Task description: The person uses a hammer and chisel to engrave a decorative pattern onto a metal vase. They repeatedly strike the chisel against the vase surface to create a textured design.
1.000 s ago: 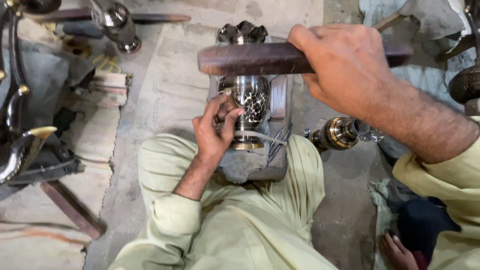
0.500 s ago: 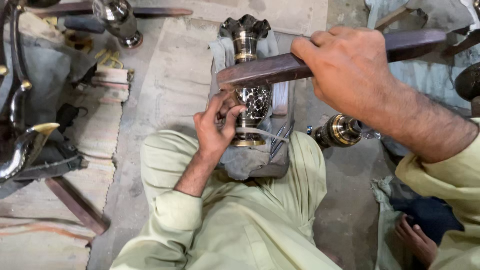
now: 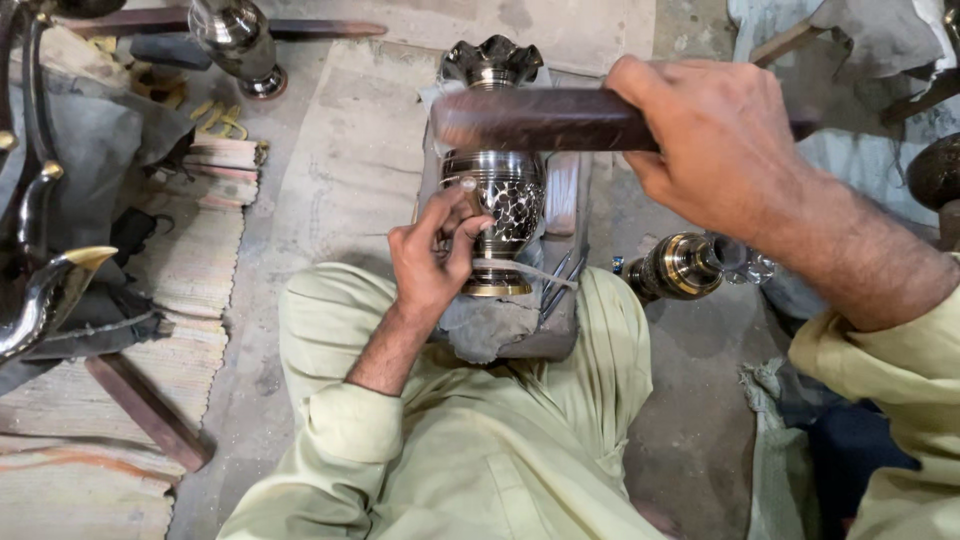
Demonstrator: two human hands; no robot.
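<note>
A dark metal vase (image 3: pixel 505 190) with engraved pattern and a scalloped mouth lies on a grey block (image 3: pixel 560 300) in front of my knees. My left hand (image 3: pixel 432 260) presses a thin tool against the vase's belly, fingers pinched on it. My right hand (image 3: pixel 715 140) grips a dark wooden stick (image 3: pixel 540 120), held level just above the vase's neck. Several thin metal tools (image 3: pixel 555 285) lie on the block beside the vase's brass foot.
A second brass-and-dark vase (image 3: pixel 685 265) lies on its side to the right. A shiny metal piece (image 3: pixel 235 40) stands at the upper left. Woven mats (image 3: pixel 200 300), a wooden bar (image 3: pixel 145 410) and curved dark metal parts (image 3: pixel 40 290) fill the left. Cloth lies at right.
My right hand swung the wooden stick up and tilted, then brought it back down level over the vase's neck. My left hand stayed on the vase.
</note>
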